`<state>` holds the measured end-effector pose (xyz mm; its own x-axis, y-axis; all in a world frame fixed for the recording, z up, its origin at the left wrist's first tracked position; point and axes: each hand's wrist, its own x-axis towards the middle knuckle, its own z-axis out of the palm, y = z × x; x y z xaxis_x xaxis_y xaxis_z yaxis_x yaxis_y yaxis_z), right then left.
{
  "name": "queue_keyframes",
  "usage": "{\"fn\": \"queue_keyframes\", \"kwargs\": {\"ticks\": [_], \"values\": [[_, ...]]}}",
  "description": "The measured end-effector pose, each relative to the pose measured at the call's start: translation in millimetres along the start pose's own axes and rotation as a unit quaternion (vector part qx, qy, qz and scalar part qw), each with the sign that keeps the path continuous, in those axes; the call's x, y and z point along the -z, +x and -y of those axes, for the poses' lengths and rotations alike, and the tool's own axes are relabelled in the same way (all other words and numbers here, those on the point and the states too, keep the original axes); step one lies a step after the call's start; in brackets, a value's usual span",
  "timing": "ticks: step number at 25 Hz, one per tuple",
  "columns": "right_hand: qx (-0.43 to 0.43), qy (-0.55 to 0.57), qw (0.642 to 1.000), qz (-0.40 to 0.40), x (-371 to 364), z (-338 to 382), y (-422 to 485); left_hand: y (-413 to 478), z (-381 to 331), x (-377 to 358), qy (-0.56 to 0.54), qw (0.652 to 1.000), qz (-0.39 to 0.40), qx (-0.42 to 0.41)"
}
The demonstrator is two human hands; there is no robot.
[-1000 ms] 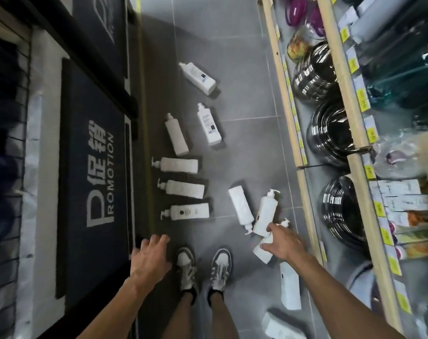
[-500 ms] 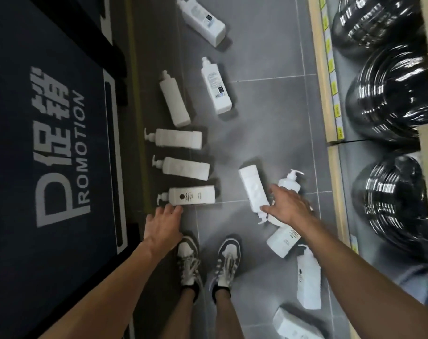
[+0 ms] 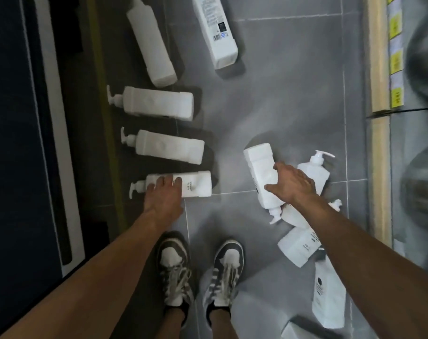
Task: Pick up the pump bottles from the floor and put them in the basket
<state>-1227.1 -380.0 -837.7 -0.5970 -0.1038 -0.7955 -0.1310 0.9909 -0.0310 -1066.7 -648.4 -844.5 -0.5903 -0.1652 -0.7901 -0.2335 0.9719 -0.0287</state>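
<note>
Several white pump bottles lie on the grey tile floor. My left hand [image 3: 162,195] rests flat on the nearest bottle of the left row [image 3: 196,184], fingertips on its top near the neck, fingers not wrapped around it. My right hand [image 3: 292,184] clasps a bottle [image 3: 258,167] lying with its pump towards my feet, thumb across its face. A rounder pump bottle [image 3: 315,168] lies just right of that hand, and two more bottles [image 3: 298,247] [image 3: 328,297] lie under my right forearm. No basket is in view.
Two more bottles [image 3: 159,102] [image 3: 170,145] lie parallel above the left one, and two others [image 3: 150,42] [image 3: 215,30] further out. A dark mat [image 3: 12,143] borders the left. A wooden shelf edge [image 3: 379,143] with yellow tags runs along the right. My shoes [image 3: 173,260] stand between my arms.
I have bent lower, so the floor looks closer. My left hand moved forward onto the nearest left bottle. My right hand shifted left from the round bottle onto the one beside it.
</note>
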Motion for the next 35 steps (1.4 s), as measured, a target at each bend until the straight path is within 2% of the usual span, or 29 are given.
{"fn": "queue_keyframes", "kwargs": {"ticks": [3,9,17,24,28,35], "values": [[-0.02,0.006,1.0,-0.022,-23,1,32,39,7,-31,0.013,1.0,0.001,0.004],[-0.058,0.057,0.996,-0.036,-65,6,64,71,21,-71,0.04,0.997,-0.05,-0.032],[-0.082,0.14,0.978,-0.131,-106,4,90,102,35,-90,0.022,0.99,-0.106,-0.089],[-0.101,0.154,0.976,-0.121,-93,13,76,89,37,-74,0.005,0.986,-0.106,-0.125],[-0.1,0.162,0.977,-0.092,-72,29,34,43,43,-52,0.004,0.987,-0.088,-0.137],[-0.103,0.183,0.974,-0.08,2,45,-71,-62,57,47,0.014,0.992,-0.042,-0.122]]}}
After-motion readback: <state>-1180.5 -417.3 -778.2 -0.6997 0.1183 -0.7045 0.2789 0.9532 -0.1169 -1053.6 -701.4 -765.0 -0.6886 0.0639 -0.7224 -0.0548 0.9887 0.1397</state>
